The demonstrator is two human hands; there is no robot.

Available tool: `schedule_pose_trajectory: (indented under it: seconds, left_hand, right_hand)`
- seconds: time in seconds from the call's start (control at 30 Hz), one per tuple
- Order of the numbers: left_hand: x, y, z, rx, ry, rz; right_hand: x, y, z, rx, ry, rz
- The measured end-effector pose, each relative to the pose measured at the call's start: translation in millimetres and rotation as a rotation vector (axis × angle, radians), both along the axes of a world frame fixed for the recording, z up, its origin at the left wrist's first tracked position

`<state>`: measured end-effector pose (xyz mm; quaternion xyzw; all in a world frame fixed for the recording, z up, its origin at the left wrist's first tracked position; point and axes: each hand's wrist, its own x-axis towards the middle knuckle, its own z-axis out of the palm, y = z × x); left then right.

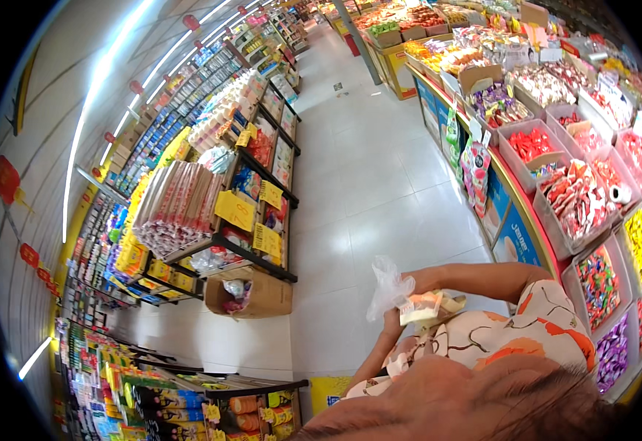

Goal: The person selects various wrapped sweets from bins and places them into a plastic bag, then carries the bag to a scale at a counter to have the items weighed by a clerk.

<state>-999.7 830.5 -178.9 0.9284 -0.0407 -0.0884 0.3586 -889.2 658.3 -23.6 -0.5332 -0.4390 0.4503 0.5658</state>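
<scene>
Both hands meet in front of my chest, at the lower right of the head view. My right hand (420,280) comes in from the right and grips a thin clear plastic bag (384,292), whose crumpled end sticks out to the left. Just below it, my left hand (392,321) holds the edge of a bagged item (428,307), cream and orange in colour, with a white label. The bag and the item partly hide the fingers of both hands. A patterned cream and orange top covers my chest and shoulder.
Candy bins (580,204) line a curved counter at right, close to my right arm. Shelving (243,242) stocked with packets and bundled sticks stands at left, beside an open cardboard box (271,295) on the floor. A tiled aisle (354,182) runs between; a pole (356,41) stands farther up.
</scene>
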Motion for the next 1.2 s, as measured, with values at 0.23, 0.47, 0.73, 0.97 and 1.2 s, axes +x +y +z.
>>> schedule_pose_trajectory:
  seconds: [0.23, 0.47, 0.73, 0.97, 1.2]
  left_hand:
    - [146.5, 34.5, 38.9, -0.158, -0.540, -0.055]
    - [271.9, 43.2, 109.0, 0.129, -0.277, -0.148]
    - [447.6, 71.1, 112.4, 0.415, -0.210, -0.178]
    - [584.4, 78.3, 104.4, 0.203, 0.027, -0.045]
    - [732.0, 137.0, 25.2, -0.040, 0.278, 0.173]
  right_hand:
    - [99.4, -0.1, 90.9, -0.489, 0.272, -0.372]
    - [249.8, -10.7, -6.9, -0.204, 0.738, -0.497]
    - [441.6, 5.0, -5.4, -0.311, 0.213, -0.369]
    - [586.6, 39.9, -42.6, -0.119, 0.282, -0.362]
    - [732.3, 84.3, -62.1, -0.133, 0.432, -0.308]
